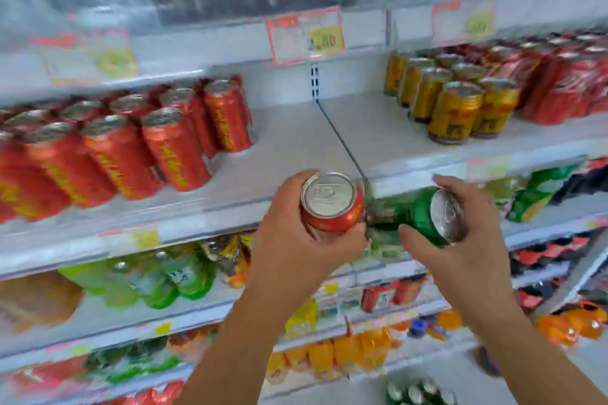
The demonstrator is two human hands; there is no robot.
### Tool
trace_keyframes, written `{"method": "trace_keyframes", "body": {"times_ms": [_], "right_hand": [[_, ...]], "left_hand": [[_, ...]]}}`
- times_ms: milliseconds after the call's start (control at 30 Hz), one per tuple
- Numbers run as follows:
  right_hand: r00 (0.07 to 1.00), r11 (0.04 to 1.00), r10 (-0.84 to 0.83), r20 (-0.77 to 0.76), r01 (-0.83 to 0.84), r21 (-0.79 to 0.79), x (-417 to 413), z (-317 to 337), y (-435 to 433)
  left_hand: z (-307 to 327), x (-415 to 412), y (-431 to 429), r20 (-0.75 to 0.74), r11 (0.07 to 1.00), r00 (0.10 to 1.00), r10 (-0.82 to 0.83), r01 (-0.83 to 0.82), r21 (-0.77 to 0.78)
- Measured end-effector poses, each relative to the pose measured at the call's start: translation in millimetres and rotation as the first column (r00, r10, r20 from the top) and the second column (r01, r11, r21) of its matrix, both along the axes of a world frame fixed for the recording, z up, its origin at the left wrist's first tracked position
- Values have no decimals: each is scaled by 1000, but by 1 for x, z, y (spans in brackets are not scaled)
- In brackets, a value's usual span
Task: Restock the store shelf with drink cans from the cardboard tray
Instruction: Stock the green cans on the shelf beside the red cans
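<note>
- The shelf [296, 148] has a bare gap between the red cans [174, 148] and the gold cans [455, 112], so stocking looks unfinished; the cardboard tray is out of view.
- The left hand [296, 246] grips a red can [332, 202] upright.
- The right hand [460, 250] holds a green can [424, 217], tipped sideways, below the shelf edge.
</note>
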State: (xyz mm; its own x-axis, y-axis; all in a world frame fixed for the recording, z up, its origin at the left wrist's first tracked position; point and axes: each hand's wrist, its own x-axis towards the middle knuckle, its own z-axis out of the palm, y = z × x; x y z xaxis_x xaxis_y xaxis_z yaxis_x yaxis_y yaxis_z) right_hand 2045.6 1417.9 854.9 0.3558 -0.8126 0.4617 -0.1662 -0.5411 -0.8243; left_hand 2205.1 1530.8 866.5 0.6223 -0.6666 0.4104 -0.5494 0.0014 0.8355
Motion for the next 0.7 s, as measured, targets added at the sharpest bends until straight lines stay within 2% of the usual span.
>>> {"method": "trace_keyframes", "body": {"times_ms": [67, 167, 300, 400, 567, 700], "right_hand": [[999, 995, 42, 21, -40, -87, 20, 24, -1], [993, 989, 99, 64, -90, -119, 56, 51, -5], [986, 987, 149, 71, -145, -66, 105, 70, -16], [990, 989, 141, -12, -142, -48, 137, 75, -32], [981, 990, 118, -155, -128, -58, 169, 70, -59], [977, 993, 99, -191, -110, -49, 180, 66, -75]], "left_hand": [[25, 17, 14, 30, 996, 998, 56, -54, -69], [51, 49, 31, 64, 982, 987, 149, -140, -130], [53, 104, 36, 50, 958, 959, 278, -273, -86], [50, 128, 30, 68, 940, 938, 341, -339, -34], [50, 136, 10, 111, 944, 939, 326, -329, 17], [41, 137, -8, 179, 936, 924, 338, -350, 40]]}}
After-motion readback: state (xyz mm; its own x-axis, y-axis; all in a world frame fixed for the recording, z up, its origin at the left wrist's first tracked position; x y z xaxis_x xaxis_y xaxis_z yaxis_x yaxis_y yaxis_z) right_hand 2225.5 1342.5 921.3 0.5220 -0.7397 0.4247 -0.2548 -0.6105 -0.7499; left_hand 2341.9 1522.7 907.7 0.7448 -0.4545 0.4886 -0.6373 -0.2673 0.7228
